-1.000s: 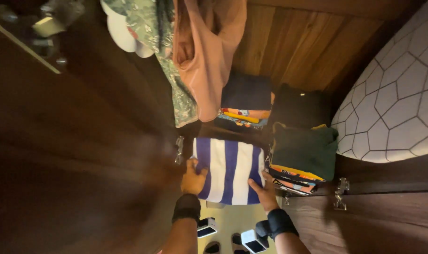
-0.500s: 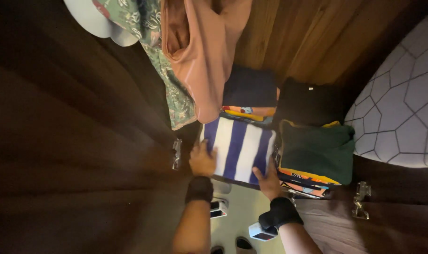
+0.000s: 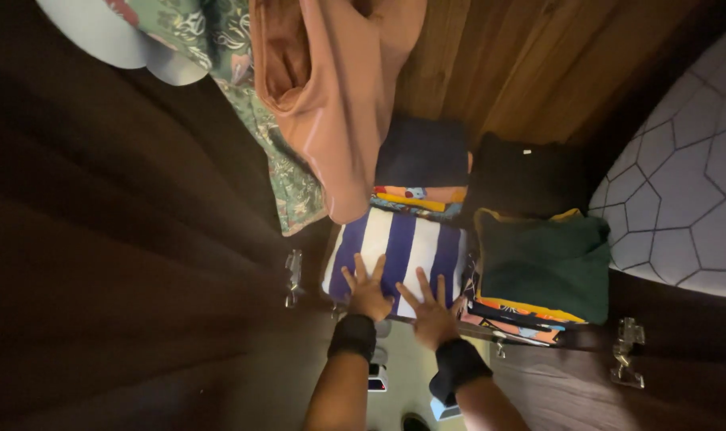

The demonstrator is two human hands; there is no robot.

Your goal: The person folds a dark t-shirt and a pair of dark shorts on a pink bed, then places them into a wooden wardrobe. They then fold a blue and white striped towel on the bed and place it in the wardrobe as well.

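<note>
A folded cloth with dark blue and white stripes (image 3: pixel 403 239) lies on a wardrobe shelf, at the front left. My left hand (image 3: pixel 368 293) lies flat on its near edge, fingers spread. My right hand (image 3: pixel 431 311) rests beside it on the same edge, also spread. Both wrists wear black bands. Neither hand grips anything.
A stack of folded clothes topped by a dark green piece (image 3: pixel 548 267) sits right of the striped cloth. Behind are a navy-topped stack (image 3: pixel 421 156) and a black one (image 3: pixel 525 179). A salmon garment (image 3: pixel 331 96) and a green patterned one (image 3: pixel 279 172) hang above. Dark wooden doors (image 3: pixel 123 263) flank the opening.
Both hands have slid closer together onto the near edge of the striped cloth, now flat with fingers spread. The camera has moved nearer.
</note>
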